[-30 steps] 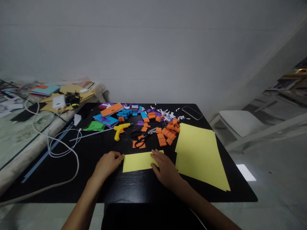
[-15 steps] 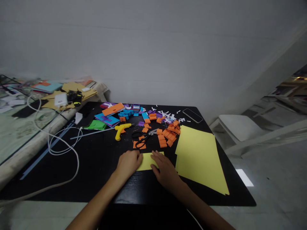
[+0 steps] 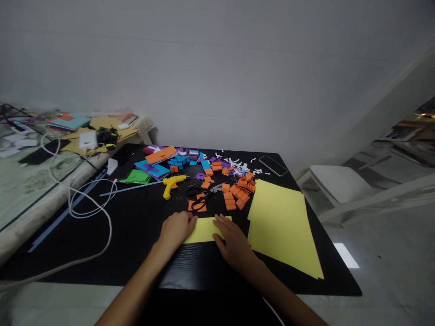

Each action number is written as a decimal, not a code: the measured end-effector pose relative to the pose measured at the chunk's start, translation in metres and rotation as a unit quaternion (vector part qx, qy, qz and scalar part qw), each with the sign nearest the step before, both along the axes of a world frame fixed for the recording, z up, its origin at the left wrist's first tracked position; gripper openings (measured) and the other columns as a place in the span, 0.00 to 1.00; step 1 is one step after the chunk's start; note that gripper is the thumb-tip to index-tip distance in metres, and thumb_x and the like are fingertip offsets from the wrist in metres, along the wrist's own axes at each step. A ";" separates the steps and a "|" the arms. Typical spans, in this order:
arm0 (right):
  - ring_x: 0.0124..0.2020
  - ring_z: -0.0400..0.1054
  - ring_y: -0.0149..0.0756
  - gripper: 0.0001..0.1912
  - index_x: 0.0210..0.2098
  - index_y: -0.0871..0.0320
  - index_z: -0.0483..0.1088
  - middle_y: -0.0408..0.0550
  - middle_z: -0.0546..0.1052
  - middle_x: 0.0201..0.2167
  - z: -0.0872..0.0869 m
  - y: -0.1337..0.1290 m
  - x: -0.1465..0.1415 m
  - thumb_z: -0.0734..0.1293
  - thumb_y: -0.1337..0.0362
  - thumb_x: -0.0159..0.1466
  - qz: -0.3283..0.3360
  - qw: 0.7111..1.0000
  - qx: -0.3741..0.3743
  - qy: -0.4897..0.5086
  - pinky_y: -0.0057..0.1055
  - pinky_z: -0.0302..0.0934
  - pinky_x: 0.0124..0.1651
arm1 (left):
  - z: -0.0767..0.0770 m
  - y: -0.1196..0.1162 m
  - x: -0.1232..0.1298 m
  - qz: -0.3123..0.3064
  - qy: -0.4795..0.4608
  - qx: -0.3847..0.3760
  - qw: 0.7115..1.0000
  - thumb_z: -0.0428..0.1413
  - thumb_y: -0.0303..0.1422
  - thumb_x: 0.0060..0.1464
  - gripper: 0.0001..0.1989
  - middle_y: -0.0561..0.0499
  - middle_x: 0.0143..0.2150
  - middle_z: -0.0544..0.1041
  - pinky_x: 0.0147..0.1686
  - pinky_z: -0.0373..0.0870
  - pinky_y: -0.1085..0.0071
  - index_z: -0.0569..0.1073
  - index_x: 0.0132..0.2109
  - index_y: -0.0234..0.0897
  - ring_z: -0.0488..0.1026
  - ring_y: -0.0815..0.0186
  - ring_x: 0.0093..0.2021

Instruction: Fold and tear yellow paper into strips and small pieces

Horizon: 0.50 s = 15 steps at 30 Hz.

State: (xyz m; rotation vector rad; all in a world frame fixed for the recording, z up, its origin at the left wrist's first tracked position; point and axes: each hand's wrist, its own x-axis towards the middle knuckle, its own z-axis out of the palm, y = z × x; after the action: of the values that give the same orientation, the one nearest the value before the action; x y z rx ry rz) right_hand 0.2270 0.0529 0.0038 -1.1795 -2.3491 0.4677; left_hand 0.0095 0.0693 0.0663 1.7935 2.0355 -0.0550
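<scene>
Black table point(image 3: 136, 228) stretches wide here, and on its right side lie big yellow sheets point(image 3: 282, 222), overlapping, probably parked there for easy reach. Centre stage now, a yellow paper strip point(image 3: 204, 231) lies flat near the person's edge, between two hands! The right hand point(image 3: 234, 241) has its fingers spread over one end, seemingly to pin it; the left hand point(image 3: 176, 228) curls over the other end, and whether it pinches the paper, I cannot tell. Just beyond sit scissors point(image 3: 212, 190), with a yellow glue gun point(image 3: 168, 186) to their left, then small orange pieces point(image 3: 230, 202) and tiny white scraps point(image 3: 244, 166). Brands, labels, writing? None readable.
</scene>
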 end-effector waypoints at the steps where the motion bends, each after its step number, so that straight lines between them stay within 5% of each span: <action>1: 0.67 0.66 0.51 0.21 0.62 0.64 0.72 0.61 0.73 0.64 0.000 0.000 0.000 0.65 0.70 0.70 0.000 1.000 0.000 0.001 0.52 0.63 0.69 | 0.001 -0.001 -0.004 0.005 -0.001 -0.004 1.000 0.47 0.43 0.68 0.22 0.38 0.43 0.85 0.42 0.72 0.60 0.83 0.43 0.40 0.82 0.47 0.47; 15: 0.70 0.62 0.53 0.27 0.65 0.62 0.69 0.61 0.67 0.69 0.017 0.005 0.014 0.70 0.69 0.67 0.053 0.996 -0.068 -0.022 0.52 0.59 0.71 | 0.002 -0.023 -0.064 0.052 -0.017 -0.011 0.998 0.44 0.43 0.69 0.22 0.41 0.39 0.84 0.35 0.61 0.65 0.79 0.36 0.40 0.81 0.50 0.42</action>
State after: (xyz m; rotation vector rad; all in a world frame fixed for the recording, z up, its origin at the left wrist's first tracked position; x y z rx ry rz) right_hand 0.2406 0.0581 0.0205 -1.1388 -2.4599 0.6544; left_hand -0.0549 0.0459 0.0686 1.6608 2.0936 -0.0169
